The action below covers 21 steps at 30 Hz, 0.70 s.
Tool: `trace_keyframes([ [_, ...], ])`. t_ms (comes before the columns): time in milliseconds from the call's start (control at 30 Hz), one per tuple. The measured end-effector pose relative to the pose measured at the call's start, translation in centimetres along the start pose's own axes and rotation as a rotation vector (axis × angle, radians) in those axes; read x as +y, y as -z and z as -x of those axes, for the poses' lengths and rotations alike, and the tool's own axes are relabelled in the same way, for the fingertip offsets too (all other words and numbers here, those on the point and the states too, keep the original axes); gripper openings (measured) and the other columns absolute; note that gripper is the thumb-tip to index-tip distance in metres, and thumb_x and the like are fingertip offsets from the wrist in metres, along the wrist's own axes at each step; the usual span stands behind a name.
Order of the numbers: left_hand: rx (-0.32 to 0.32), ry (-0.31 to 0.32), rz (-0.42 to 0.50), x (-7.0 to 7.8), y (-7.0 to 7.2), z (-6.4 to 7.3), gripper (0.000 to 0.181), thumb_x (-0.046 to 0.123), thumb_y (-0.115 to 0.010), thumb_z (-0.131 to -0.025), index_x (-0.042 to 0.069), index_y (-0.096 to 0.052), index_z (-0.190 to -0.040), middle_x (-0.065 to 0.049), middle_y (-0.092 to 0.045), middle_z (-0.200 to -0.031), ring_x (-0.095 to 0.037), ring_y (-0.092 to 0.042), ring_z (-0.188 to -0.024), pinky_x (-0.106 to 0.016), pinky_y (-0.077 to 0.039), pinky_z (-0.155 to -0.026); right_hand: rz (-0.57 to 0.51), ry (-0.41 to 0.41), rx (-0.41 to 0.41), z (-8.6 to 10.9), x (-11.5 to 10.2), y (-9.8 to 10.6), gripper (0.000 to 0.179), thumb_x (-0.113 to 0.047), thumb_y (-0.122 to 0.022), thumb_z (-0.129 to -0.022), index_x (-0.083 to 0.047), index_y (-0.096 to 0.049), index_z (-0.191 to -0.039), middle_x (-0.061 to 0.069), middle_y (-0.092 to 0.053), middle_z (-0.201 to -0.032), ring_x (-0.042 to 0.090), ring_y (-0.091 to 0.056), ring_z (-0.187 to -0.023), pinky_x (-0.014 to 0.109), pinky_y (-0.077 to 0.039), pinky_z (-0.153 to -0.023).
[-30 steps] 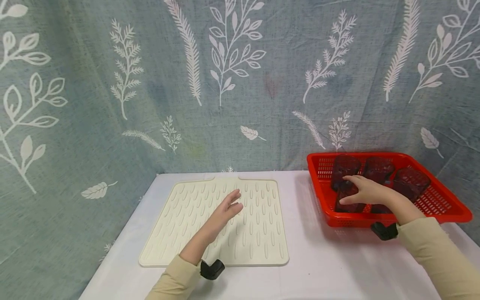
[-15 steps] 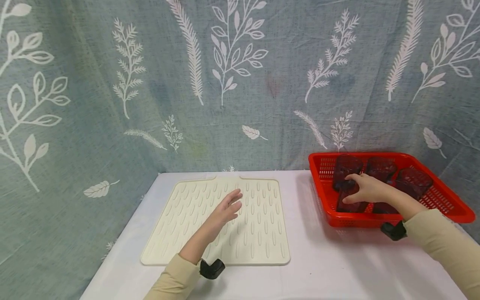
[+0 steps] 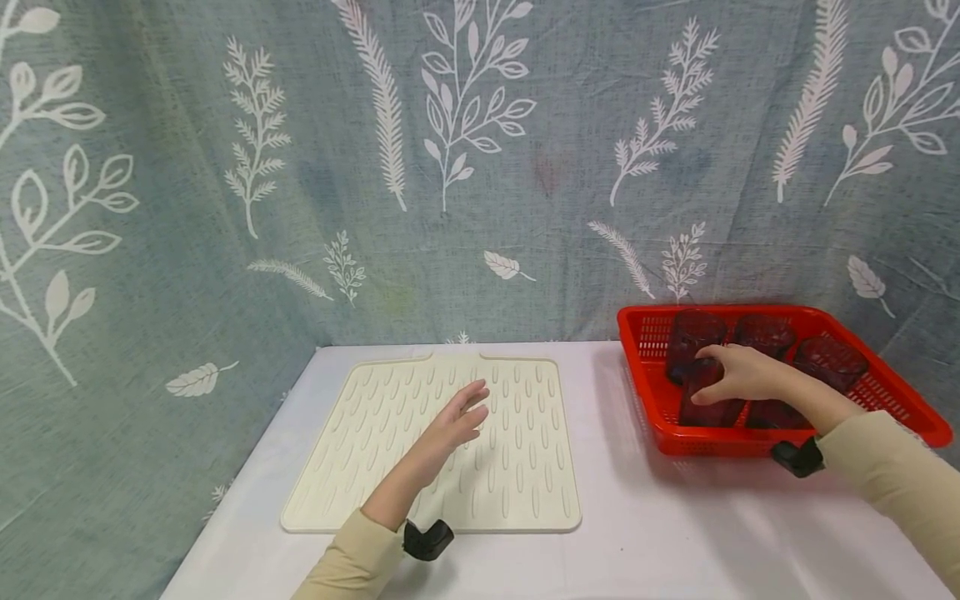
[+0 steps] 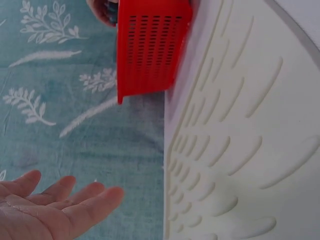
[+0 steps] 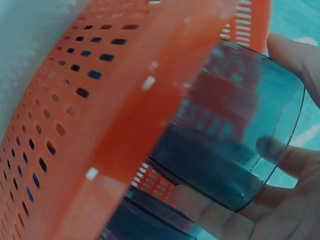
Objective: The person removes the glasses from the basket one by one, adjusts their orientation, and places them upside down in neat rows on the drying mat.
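Note:
My right hand point(image 3: 750, 375) grips a dark tinted drinking glass point(image 3: 705, 404) near its rim, at the front left corner of a red plastic basket point(image 3: 675, 442). In the right wrist view, the thumb and fingers point(image 5: 200, 210) lie around the see-through glass point(image 5: 225, 110), whose lower part is within the basket. Several more dark glasses point(image 3: 832, 362) stand in the basket, partly hidden by my right hand. Over a cream ridged drying mat point(image 3: 337, 500) hovers my left hand point(image 3: 442, 437), holding nothing, its fingers apart and relaxed.
The mat lies on a white-covered table point(image 3: 615, 517), left of the basket. A grey-green leaf-patterned curtain point(image 3: 555, 233) hangs behind and along the left side. The basket's perforated wall point(image 5: 60, 105) rises beside the right hand.
My right hand has moved slightly right and taken hold of the front left glass, which has shifted a little to the right with it. The left hand stays nearly still over the mat.

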<state>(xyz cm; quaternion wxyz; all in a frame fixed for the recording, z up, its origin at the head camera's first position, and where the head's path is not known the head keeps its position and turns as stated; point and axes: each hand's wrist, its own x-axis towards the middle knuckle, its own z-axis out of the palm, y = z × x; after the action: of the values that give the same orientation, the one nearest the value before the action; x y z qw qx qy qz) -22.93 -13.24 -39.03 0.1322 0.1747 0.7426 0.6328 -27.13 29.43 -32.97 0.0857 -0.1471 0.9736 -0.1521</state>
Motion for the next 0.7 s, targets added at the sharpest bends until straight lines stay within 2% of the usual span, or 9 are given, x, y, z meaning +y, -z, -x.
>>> trace_keyframes([
  [200,-0.005,-0.002,0.001,0.2,-0.2,-0.2,0.063,0.034,-0.044,-0.095,0.011,-0.017,-0.146,-0.013,-0.022,-0.149,-0.033,-0.023,-0.136,-0.050,-0.027,-0.107,0.001,-0.009,0.006,0.3,0.1,1.2,0.083,-0.049,-0.071,-0.072,0.007,-0.044,-0.126,0.027,-0.055,-0.108,0.035,-0.053,-0.092,0.054,-0.048,-0.075],
  [400,-0.006,-0.023,0.015,0.2,-0.4,-0.5,0.062,0.033,-0.044,-0.095,0.010,-0.017,-0.146,-0.016,-0.020,-0.149,-0.035,-0.022,-0.136,-0.051,-0.027,-0.106,0.022,0.000,0.043,0.7,-0.1,2.4,0.082,-0.048,-0.070,-0.073,0.008,-0.044,-0.127,0.024,-0.057,-0.106,0.031,-0.054,-0.089,0.051,-0.049,-0.072],
  [700,0.015,-0.027,0.018,0.0,-0.7,-0.6,0.064,0.034,-0.046,-0.094,0.010,-0.017,-0.146,-0.015,-0.021,-0.149,-0.034,-0.023,-0.136,-0.052,-0.027,-0.106,0.069,0.000,0.098,1.3,-0.8,4.3,0.083,-0.051,-0.068,-0.074,0.007,-0.045,-0.128,0.034,-0.049,-0.121,0.045,-0.051,-0.103,0.057,-0.046,-0.077],
])
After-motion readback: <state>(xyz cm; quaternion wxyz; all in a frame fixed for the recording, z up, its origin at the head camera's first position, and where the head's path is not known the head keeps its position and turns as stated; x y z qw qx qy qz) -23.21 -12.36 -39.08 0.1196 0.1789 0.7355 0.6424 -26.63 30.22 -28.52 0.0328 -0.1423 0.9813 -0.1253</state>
